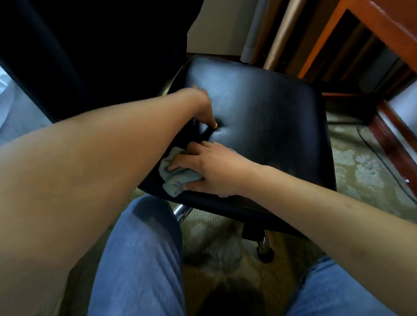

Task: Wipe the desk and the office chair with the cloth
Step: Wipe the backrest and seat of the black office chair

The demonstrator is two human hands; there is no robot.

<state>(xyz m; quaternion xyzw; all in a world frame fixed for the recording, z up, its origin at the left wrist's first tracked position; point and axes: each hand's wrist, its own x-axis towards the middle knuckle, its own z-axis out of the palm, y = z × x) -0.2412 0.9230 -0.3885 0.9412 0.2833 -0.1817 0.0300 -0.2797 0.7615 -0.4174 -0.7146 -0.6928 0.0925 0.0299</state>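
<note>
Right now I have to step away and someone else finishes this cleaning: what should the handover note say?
Right hand: presses the grey cloth onto the near left part of the chair seat.
Left hand: fingers on the seat, near the backrest.
Desk: upper right, beyond the chair.
Done: seat wiping under way.
Left: rest of the chair; whether the desk was wiped cannot be told.

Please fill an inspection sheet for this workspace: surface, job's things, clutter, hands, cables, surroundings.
Surface: black chair seat, glossy, tufted dimple near its left side.
Job's things: grey cloth bunched on the seat's front left part.
Clutter: nothing seen.
Hands: right hand grips the cloth; left hand presses the seat at the dimple.
Cables: dark cable on the carpet.
Surroundings: wooden desk upper right; patterned carpet; dark chair back.
</note>
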